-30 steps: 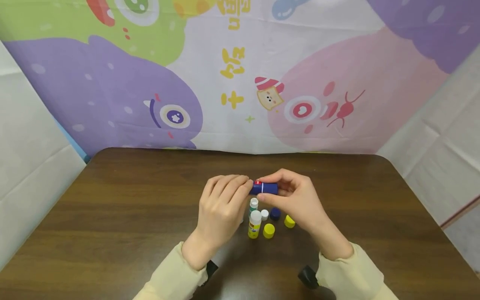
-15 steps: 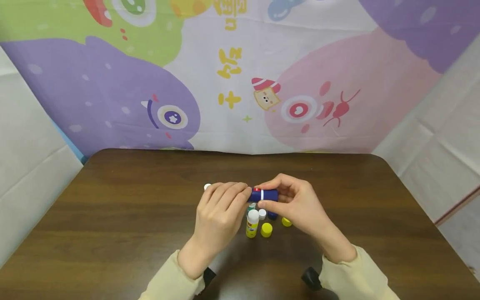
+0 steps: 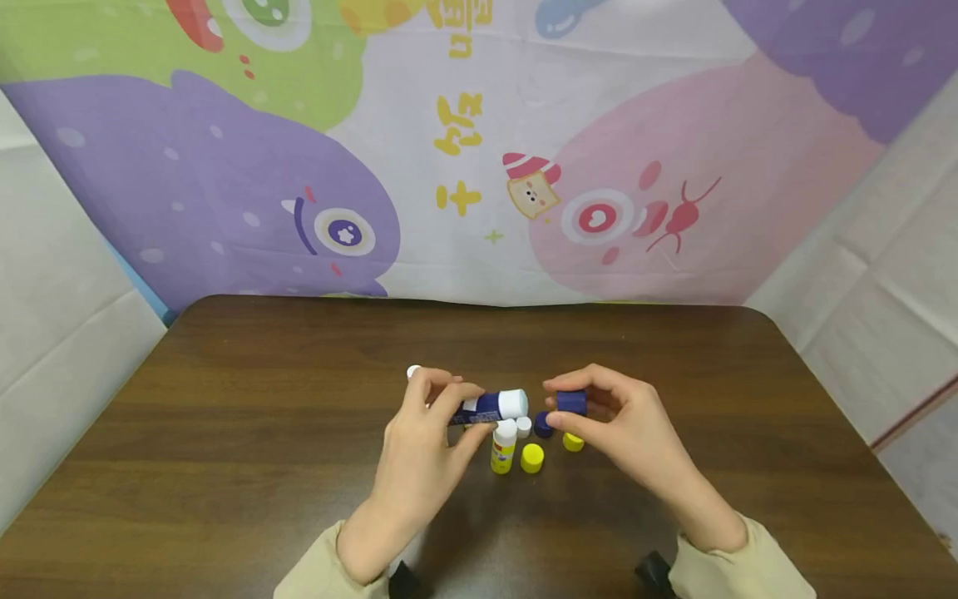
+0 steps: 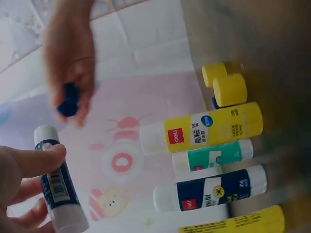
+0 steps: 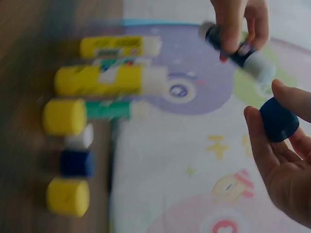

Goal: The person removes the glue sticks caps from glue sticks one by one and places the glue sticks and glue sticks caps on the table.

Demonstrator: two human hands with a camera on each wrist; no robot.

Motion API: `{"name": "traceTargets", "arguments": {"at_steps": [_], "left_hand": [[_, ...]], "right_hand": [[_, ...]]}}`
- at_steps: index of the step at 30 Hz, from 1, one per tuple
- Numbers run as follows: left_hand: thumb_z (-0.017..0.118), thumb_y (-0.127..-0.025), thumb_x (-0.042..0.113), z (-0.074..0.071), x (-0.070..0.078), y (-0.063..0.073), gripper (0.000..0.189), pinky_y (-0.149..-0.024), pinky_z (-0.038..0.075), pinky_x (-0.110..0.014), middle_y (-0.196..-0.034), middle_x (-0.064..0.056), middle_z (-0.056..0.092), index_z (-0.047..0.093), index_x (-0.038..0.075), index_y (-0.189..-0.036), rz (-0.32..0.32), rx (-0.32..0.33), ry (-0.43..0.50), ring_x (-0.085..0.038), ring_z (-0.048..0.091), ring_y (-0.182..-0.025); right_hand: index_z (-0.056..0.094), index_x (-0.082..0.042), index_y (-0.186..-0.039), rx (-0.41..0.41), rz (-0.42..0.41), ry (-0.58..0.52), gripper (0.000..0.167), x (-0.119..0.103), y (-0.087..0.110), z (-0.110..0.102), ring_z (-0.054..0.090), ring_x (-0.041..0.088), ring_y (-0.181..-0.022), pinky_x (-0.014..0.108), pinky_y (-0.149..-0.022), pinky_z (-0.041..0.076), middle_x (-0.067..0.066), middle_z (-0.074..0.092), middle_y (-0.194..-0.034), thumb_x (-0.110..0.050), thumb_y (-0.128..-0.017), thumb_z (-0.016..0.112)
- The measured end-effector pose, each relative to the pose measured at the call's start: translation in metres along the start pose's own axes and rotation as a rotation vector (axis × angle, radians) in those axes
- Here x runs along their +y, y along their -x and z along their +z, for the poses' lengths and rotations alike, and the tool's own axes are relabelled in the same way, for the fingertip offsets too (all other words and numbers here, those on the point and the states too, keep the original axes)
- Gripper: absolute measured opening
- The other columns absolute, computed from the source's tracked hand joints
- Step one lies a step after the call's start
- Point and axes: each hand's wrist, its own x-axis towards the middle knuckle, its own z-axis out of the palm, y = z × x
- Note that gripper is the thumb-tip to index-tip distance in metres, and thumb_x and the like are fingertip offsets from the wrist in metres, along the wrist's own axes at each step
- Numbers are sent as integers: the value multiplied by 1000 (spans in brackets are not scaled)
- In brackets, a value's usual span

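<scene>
My left hand (image 3: 419,466) grips a dark blue glue stick (image 3: 486,408) above the table, its white end bare and facing right. To the right, my right hand (image 3: 636,424) pinches a dark blue cap (image 3: 572,403) between thumb and fingers, apart from the stick. Below stands an uncapped yellow glue stick (image 3: 503,453). In the left wrist view a green glue stick (image 4: 231,153) and another blue glue stick (image 4: 243,187) stand beside it, both uncapped. Loose caps lie just right of them: white (image 3: 523,427), blue (image 3: 543,425) and yellow (image 3: 532,458).
A second yellow cap (image 3: 573,442) lies under my right hand. More glue sticks stand partly behind my left hand, one showing a white top (image 3: 413,371). The brown table (image 3: 224,449) ends at a printed cloth (image 3: 464,249).
The blue cap has come off the glue stick. My right hand has moved right with the cap, and the left hand has shifted slightly left and down, baring the stick's white end.
</scene>
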Motion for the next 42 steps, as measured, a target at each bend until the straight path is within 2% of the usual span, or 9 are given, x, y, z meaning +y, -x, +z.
{"name": "traceTargets", "arguments": {"at_steps": [3, 7, 12, 16, 19, 23, 29, 34, 42], "left_hand": [[84, -62, 18, -4, -3, 6, 35, -59, 44, -20, -87, 1, 54, 65, 14, -91, -143, -64, 111, -8, 55, -76], [83, -63, 24, -8, -5, 15, 31, -58, 41, -18, -78, 8, 60, 67, 17, -89, -239, -165, 153, -2, 53, -72], [81, -65, 26, -4, -8, 28, 26, -58, 43, -19, -77, 9, 65, 66, 17, -85, -292, -299, 58, -3, 56, -66], [78, -68, 25, 5, -11, 35, 22, -53, 40, -21, -73, 7, 64, 67, 18, -86, -323, -362, -20, -2, 52, -57], [76, -70, 26, 12, -14, 39, 21, -49, 36, -21, -61, 10, 57, 67, 19, -86, -350, -386, -46, 1, 44, -50], [76, -70, 28, 16, -18, 42, 20, -47, 33, -21, -58, 12, 56, 68, 19, -86, -391, -405, -46, 3, 39, -47], [76, -72, 27, 15, -23, 44, 20, -46, 31, -20, -71, 7, 66, 68, 18, -88, -450, -443, -13, 1, 39, -47], [75, -72, 25, 18, -23, 44, 21, -45, 31, -20, -79, 3, 69, 68, 17, -90, -462, -455, 20, 0, 38, -47], [75, -72, 24, 19, -24, 44, 21, -47, 32, -20, -85, 2, 70, 67, 16, -90, -472, -476, 36, 1, 41, -50]], "right_hand": [[67, -20, -95, -24, 26, 156, 24, 12, 6, -1, 58, 7, -63, 21, -56, 49, -6, 66, -84, -24, -73, 75], [68, -22, -97, -120, 56, 330, 26, 29, 14, 0, 46, 4, -59, 20, -51, 42, -10, 57, -84, -22, -72, 76], [65, -11, -106, -283, 99, 453, 27, 41, 21, 3, 41, 4, -61, 19, -53, 40, -2, 51, -94, -9, -79, 69], [63, -5, -107, -345, 119, 546, 28, 44, 23, 6, 41, 7, -66, 19, -56, 38, 2, 50, -96, -3, -79, 64], [60, -3, -101, -341, 118, 585, 27, 48, 22, 11, 44, 9, -68, 19, -58, 40, 2, 54, -93, -2, -75, 68], [57, -7, -91, -331, 90, 624, 26, 53, 19, 19, 46, 8, -69, 21, -59, 42, -1, 54, -85, 0, -71, 71], [57, -9, -86, -311, 132, 662, 25, 55, 19, 28, 52, 12, -71, 26, -62, 48, 0, 48, -85, -2, -70, 75], [59, -13, -85, -274, 150, 726, 24, 57, 20, 30, 53, 12, -67, 25, -60, 48, -2, 44, -86, -6, -70, 77], [59, -11, -85, -274, 149, 733, 25, 56, 19, 31, 51, 11, -64, 26, -59, 47, -1, 45, -82, -3, -69, 76]]}}
